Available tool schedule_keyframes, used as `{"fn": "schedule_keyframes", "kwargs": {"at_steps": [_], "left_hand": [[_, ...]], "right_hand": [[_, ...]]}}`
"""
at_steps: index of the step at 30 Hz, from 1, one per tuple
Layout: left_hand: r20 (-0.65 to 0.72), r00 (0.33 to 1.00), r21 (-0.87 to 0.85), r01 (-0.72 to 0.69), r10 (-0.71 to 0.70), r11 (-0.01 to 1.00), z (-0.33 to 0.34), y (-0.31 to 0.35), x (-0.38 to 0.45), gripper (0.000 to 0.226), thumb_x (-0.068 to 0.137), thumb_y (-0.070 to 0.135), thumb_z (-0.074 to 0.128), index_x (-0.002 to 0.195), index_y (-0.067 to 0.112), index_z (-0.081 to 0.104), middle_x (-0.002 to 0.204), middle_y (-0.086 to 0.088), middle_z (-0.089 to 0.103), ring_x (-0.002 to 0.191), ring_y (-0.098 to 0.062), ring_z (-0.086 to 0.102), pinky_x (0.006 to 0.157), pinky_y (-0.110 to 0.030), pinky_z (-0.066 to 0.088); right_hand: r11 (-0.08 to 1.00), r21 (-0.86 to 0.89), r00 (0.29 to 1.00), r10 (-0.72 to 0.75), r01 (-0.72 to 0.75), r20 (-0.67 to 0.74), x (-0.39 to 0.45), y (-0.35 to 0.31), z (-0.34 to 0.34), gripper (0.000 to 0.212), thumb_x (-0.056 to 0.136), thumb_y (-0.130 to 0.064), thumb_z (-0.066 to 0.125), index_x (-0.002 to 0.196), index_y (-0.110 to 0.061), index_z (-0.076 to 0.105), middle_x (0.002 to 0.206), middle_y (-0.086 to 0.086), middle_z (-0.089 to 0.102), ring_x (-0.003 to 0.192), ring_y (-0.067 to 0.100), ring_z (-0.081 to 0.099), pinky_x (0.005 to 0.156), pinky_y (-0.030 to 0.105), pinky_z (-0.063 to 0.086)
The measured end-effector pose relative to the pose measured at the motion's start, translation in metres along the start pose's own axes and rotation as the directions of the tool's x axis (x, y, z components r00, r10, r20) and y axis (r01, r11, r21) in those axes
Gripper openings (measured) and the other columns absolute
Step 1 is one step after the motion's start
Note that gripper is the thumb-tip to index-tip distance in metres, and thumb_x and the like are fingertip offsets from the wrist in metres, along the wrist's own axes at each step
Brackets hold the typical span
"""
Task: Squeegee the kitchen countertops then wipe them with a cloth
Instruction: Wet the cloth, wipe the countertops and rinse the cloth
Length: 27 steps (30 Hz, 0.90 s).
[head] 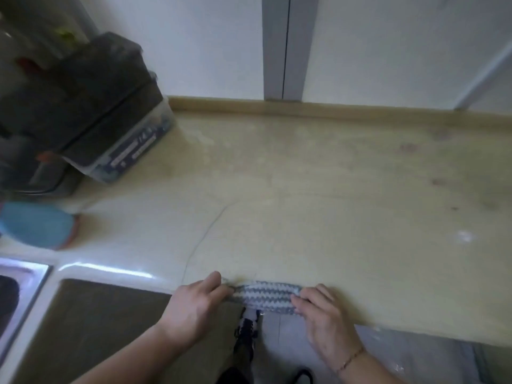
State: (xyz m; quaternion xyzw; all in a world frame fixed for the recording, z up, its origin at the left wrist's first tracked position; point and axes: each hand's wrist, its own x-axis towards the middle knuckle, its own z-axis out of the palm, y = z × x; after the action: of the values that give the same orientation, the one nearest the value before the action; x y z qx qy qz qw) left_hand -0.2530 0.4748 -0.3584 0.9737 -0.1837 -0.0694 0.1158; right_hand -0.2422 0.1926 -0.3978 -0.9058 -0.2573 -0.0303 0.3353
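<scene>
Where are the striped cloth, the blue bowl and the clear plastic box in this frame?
striped cloth [266, 297]: head view, middle of the stretch showing between the two hands.
blue bowl [36, 224]: head view, its blue outer side.
clear plastic box [133, 153]: head view, its labelled front wall.

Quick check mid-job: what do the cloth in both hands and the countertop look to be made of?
Cloth: looks like knitted or crocheted yarn, matte, going by its grey and white zigzag rows of stitches. Countertop: smooth pale beige, probably stone or laminate; a glossy light streak near the sink suggests a polished or wet finish.
</scene>
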Motion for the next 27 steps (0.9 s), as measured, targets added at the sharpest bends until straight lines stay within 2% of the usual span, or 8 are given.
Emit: {"fn": "schedule_keyframes", "kwargs": {"at_steps": [4,9,12,17,19,21,24,27], "left_hand": [[-0.032,0.998,0.044,-0.057,0.059,0.997,-0.003,-0.019,0.016,0.024,0.066,0.025,0.052,0.086,0.024,0.065,0.079,0.004,0.049,0.054,-0.017,0.054,0.034,-0.026,0.036],[-0.174,0.970,0.050,0.182,-0.171,0.982,-0.017,-0.066,0.122,0.023,0.065,0.023,0.058,0.086,0.026,0.064,0.078,0.003,0.051,0.057,-0.023,0.058,0.035,-0.026,0.036],[-0.214,0.956,0.087,0.222,-0.199,0.971,-0.036,-0.103,0.217,0.020,0.071,0.018,0.059,0.090,0.025,0.062,0.083,-0.002,0.052,0.061,-0.029,0.060,0.040,-0.026,0.034],[-0.253,0.941,0.094,0.255,-0.225,0.962,-0.057,-0.147,0.327,0.019,0.087,0.019,0.054,0.100,0.025,0.065,0.098,-0.002,0.056,0.079,-0.032,0.062,0.058,-0.033,0.044],[-0.291,0.927,0.089,0.272,-0.236,0.958,-0.059,-0.160,0.355,0.021,0.090,0.021,0.051,0.102,0.027,0.066,0.103,-0.001,0.058,0.086,-0.031,0.062,0.063,-0.032,0.042],[-0.323,0.909,0.100,0.309,-0.262,0.946,-0.060,-0.170,0.375,0.023,0.092,0.023,0.047,0.105,0.026,0.066,0.109,-0.001,0.060,0.094,-0.033,0.062,0.065,-0.031,0.036],[-0.368,0.895,0.141,0.320,-0.251,0.937,-0.060,-0.180,0.391,0.026,0.092,0.020,0.044,0.108,0.023,0.065,0.112,-0.001,0.060,0.099,-0.034,0.062,0.068,-0.032,0.034],[-0.349,0.923,0.190,0.239,-0.162,0.952,-0.062,-0.184,0.395,0.025,0.093,0.018,0.043,0.107,0.023,0.062,0.110,-0.003,0.060,0.098,-0.033,0.061,0.068,-0.034,0.034]], "right_hand": [[0.999,-0.039,0.997,-0.037,0.034,-0.075,0.017,0.002,0.006,0.019,0.086,-0.008,0.056,0.083,-0.004,0.075,0.087,0.004,0.063,0.075,0.018,0.050,0.066,0.026,0.047],[0.985,-0.130,0.975,0.088,-0.116,-0.206,0.140,0.043,0.019,0.018,0.078,0.001,0.061,0.086,-0.002,0.077,0.083,0.009,0.069,0.074,0.025,0.059,0.066,0.030,0.050],[0.970,-0.156,0.948,0.135,-0.185,-0.289,0.233,0.083,0.017,0.017,0.072,0.000,0.065,0.083,-0.002,0.077,0.078,0.012,0.068,0.070,0.030,0.060,0.067,0.030,0.045],[0.939,-0.219,0.942,0.202,-0.264,-0.269,0.345,0.132,0.010,0.018,0.082,-0.004,0.061,0.088,0.003,0.076,0.086,0.022,0.069,0.079,0.039,0.064,0.072,0.025,0.044],[0.916,-0.233,0.931,0.270,-0.327,-0.246,0.376,0.140,0.007,0.023,0.092,-0.009,0.056,0.102,-0.001,0.075,0.102,0.022,0.069,0.092,0.039,0.064,0.083,0.031,0.051],[0.884,-0.237,0.908,0.352,-0.403,-0.228,0.399,0.147,0.005,0.027,0.097,-0.014,0.052,0.114,-0.007,0.071,0.115,0.019,0.067,0.104,0.035,0.062,0.091,0.033,0.049],[0.861,-0.311,0.908,0.335,-0.403,-0.251,0.413,0.154,0.008,0.028,0.097,-0.014,0.051,0.117,-0.007,0.070,0.118,0.020,0.066,0.110,0.034,0.059,0.091,0.030,0.044],[0.856,-0.324,0.904,0.317,-0.403,-0.286,0.412,0.154,0.013,0.028,0.096,-0.013,0.052,0.117,-0.005,0.070,0.118,0.021,0.066,0.111,0.034,0.057,0.090,0.028,0.042]]}}
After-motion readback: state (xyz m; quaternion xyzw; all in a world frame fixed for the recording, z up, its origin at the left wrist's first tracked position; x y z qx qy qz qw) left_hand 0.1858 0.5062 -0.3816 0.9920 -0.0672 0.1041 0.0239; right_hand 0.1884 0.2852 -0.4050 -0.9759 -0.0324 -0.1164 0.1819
